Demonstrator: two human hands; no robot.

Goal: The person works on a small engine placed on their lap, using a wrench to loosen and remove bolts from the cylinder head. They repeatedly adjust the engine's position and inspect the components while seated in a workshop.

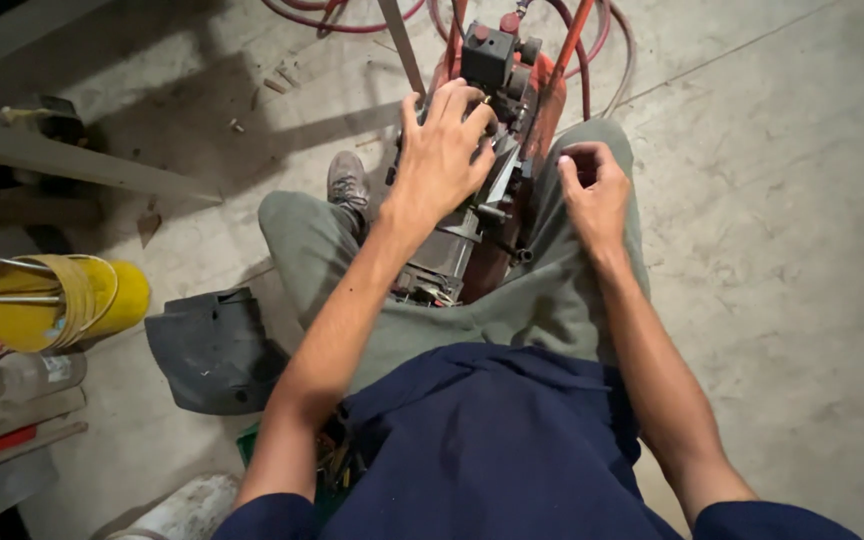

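Far left: yellow can (102,300) lying on its side w/ thin metal rods (2,298) poking out, next to it a dark rubber piece (214,345) flat on the concrete floor (802,250), a metal beam (82,165) above those. Person sits w/ legs astride a red machine (497,130), prob a small compressor, which stands between the knees; grey shoe (347,182) just left of it. Left hand (442,150) is spread open, fingers splayed, palm pressed down on the grey motor/pump block (457,245) of the machine, fingertips up near the black switch box (489,55); not wrapped round anything, more a bracing hold. Right hand (594,190) rests at the right knee on the grey-green trousers (552,300), fingers curled in w/ thumb and forefinger pinched; prob holds a small part but can't tell, too small. Red hose (592,60) loops behind the machine, well apart from both hands. For the step: judge the left should keep steady downward pressure so the unit doesn't rock, weight thru the palm, fingers clear of the fittings and belt side. Right should bring whatever it pinches in slow, lined up w/ the fitting before turning, no force. Risk: small part drops onto the floor between the legs; hose snag if the unit shifts.
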